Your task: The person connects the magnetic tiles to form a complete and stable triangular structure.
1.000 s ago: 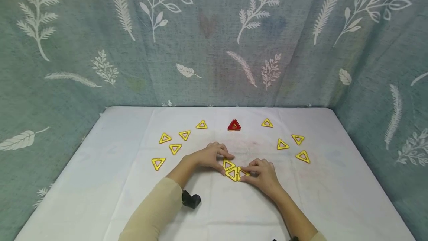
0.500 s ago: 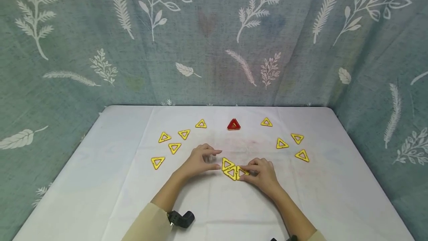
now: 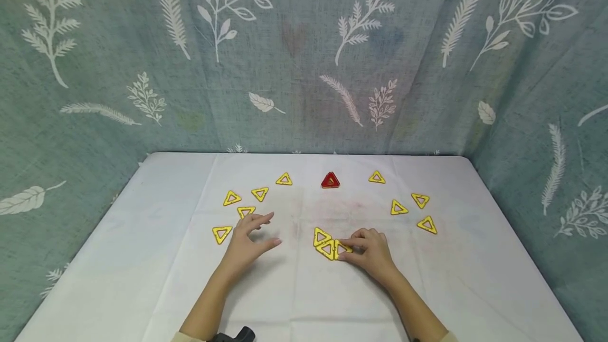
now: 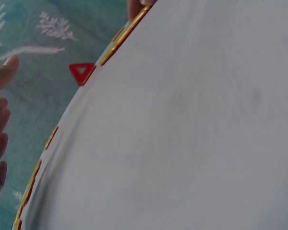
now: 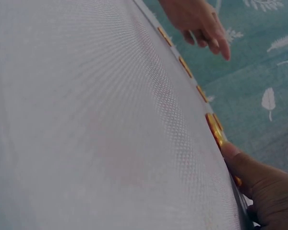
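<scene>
Near the middle of the table, three yellow triangular frame tiles [image 3: 332,250] lie flat, edge to edge, in one group. My right hand [image 3: 372,253] pinches the rightmost of them between thumb and fingers; in the right wrist view its thumb [image 5: 240,160] presses on a tile's edge. My left hand [image 3: 247,244] hovers to the left of the group, thumb and fingers spread apart, holding nothing. Behind its fingertips, a loose yellow triangle [image 3: 241,210] is partly hidden. Another yellow triangle [image 3: 216,232] lies just left of that hand.
A red triangle [image 3: 330,180], seemingly stacked on others, sits at the back centre. Several loose yellow triangles flank it, some on the left [image 3: 256,191] and some on the right [image 3: 396,210]. A patterned cloth [image 3: 304,67] hangs behind the white table [image 3: 304,300].
My left hand has let go of the joined tiles and drawn back to the left, its fingers parting. My right hand keeps its pinch on the rightmost tile and has barely moved.
</scene>
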`<action>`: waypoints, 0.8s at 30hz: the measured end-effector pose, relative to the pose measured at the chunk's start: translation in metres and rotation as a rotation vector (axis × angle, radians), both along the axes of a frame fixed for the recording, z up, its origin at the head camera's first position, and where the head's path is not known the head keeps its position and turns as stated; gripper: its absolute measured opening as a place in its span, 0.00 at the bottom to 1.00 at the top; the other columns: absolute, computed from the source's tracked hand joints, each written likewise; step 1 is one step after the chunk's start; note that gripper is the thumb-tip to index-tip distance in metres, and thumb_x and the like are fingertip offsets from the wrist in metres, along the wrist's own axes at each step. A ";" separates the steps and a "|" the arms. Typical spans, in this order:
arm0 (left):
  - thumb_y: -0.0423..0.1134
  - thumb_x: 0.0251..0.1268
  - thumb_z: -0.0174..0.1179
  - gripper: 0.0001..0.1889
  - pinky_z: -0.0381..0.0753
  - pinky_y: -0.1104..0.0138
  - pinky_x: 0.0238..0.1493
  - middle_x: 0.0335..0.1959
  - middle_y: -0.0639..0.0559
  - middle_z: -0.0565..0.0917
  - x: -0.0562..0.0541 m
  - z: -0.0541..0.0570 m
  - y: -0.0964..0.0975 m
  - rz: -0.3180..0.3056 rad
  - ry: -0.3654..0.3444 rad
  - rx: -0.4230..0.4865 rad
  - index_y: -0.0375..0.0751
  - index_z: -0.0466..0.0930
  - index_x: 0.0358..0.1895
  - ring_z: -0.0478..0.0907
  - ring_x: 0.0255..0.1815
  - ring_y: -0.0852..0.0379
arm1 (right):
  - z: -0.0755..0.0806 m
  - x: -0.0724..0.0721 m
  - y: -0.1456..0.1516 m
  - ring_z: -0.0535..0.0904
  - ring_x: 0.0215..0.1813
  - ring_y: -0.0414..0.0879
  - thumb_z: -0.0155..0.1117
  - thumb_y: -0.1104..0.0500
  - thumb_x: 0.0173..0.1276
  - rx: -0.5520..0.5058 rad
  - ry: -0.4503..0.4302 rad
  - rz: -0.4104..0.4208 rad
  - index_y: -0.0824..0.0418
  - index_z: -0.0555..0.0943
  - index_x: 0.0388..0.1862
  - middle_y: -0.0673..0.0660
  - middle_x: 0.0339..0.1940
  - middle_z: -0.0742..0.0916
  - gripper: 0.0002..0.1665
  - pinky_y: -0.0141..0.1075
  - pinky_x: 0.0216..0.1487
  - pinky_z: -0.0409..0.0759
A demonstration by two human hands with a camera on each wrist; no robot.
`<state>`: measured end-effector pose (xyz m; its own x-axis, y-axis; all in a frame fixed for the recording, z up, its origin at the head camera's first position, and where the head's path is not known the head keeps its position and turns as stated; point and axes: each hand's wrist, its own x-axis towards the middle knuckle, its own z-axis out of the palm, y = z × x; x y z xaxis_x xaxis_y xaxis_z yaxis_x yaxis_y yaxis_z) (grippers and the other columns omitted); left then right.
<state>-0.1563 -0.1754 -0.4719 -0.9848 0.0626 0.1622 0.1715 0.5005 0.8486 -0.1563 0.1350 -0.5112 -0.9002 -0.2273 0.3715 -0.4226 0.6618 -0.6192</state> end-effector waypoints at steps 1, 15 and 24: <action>0.47 0.44 0.75 0.34 0.67 0.53 0.53 0.49 0.55 0.76 0.001 0.000 -0.004 0.016 0.003 -0.009 0.46 0.77 0.60 0.69 0.51 0.51 | 0.000 0.000 0.000 0.65 0.32 0.35 0.80 0.50 0.40 -0.002 -0.003 0.000 0.50 0.89 0.36 0.41 0.29 0.78 0.20 0.36 0.38 0.59; 0.48 0.52 0.70 0.35 0.60 0.50 0.57 0.56 0.46 0.69 0.017 -0.010 -0.073 0.158 -0.052 -0.081 0.40 0.70 0.65 0.59 0.59 0.50 | 0.000 0.001 -0.001 0.64 0.31 0.34 0.80 0.50 0.40 -0.022 -0.014 -0.003 0.50 0.89 0.36 0.41 0.28 0.78 0.20 0.35 0.38 0.58; 0.49 0.57 0.66 0.35 0.63 0.46 0.53 0.58 0.40 0.66 0.011 -0.014 -0.109 0.159 -0.098 -0.263 0.37 0.68 0.66 0.59 0.58 0.41 | -0.001 0.000 0.001 0.65 0.31 0.34 0.80 0.50 0.39 -0.019 0.024 0.012 0.50 0.89 0.36 0.41 0.29 0.79 0.20 0.35 0.38 0.58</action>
